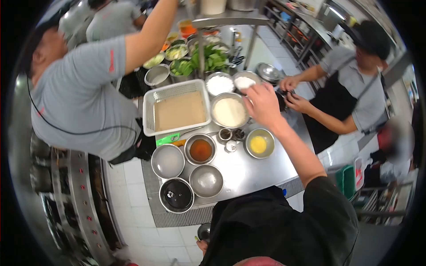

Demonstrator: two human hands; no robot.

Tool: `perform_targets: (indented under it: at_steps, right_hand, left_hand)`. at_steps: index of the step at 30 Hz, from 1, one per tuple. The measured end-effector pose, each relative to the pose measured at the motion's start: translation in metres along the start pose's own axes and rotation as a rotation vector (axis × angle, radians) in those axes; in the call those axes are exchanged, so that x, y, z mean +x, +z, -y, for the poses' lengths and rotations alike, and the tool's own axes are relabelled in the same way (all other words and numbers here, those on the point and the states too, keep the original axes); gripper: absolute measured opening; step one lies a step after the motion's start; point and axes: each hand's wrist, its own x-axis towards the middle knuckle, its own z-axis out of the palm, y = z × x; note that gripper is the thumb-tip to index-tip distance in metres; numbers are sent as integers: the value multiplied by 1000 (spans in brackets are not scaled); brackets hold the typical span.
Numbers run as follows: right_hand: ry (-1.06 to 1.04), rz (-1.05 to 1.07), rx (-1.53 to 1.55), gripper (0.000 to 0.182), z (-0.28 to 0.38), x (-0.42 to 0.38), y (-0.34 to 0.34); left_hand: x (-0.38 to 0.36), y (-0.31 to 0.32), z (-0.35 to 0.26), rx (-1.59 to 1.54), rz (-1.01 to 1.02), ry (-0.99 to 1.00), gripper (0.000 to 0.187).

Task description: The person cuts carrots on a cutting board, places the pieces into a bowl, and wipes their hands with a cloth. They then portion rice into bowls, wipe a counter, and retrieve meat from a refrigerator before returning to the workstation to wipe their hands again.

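My right hand (264, 104) reaches over the steel table, its fingers curved and apart. The fingertips overlap the edge of a bowl of white powder (244, 81), and the thumb side is beside a larger bowl of pale cream-coloured grains or powder (229, 111). Low by my dark apron, my left hand (203, 246) is closed at a small metal bowl (204, 231), mostly hidden by my clothing. A thin yellow-green piece shows beside that hand. Between my arm and small jars (225, 134) stands a bowl of yellow liquid (258, 144).
A white plastic basket (148, 113) stands left, near bowls of brown liquid (200, 150), cloudy liquid (167, 161) and dark liquid (176, 195). Leafy greens (213, 57) sit behind, by a shelf post. A co-worker (84, 84) reaches up at left; another (355, 84) works at right.
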Motion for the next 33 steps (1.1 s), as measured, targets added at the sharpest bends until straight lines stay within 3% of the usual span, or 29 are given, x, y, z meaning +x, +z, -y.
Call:
perform_targets:
  at_steps: [6, 13, 18, 21, 23, 27, 28, 30, 31, 32, 33]
  right_hand:
    - [272, -234, -187, 20, 10, -175, -158]
    - [655, -550, -722, 20, 59, -375, -408]
    - [910, -723, -1419, 31, 126, -528, -567]
    - [1130, -736, -1763, 63, 150, -629, -651]
    - [1299, -708, -1856, 86, 153, -666, -692]
    - [1502, -774, -1897, 105, 143, -703, -751]
    - [1512, -778, -1899, 105, 139, -682, -748]
    - [1561, -1031, -1905, 98, 135, -656, -741]
    - [1591, -1118, -1774, 106, 133, -673, -746]
    - [1596, -1119, -1792, 106, 135, -676, -750]
    - [1526, -1154, -1757, 103, 136, -672, -748]
  left_hand:
    - [74, -33, -58, 446, 47, 462, 49]
    - [89, 6, -163, 952, 219, 1030, 51]
    - [50, 68, -218, 1137, 284, 1303, 52]
    - [17, 106, -233, 1192, 300, 1427, 53]
    - [-5, 133, -241, 1221, 306, 1516, 53]
    - [-61, 198, -252, 1224, 323, 1709, 54]
    - [-73, 216, -255, 1211, 330, 1770, 54]
    - [-102, 255, -263, 1143, 373, 1901, 55]
    - [-114, 276, -267, 1036, 467, 1974, 63]
    - [-160, 279, -269, 1074, 464, 1851, 59]
    - [-215, 271, -274, 1017, 534, 1872, 57]
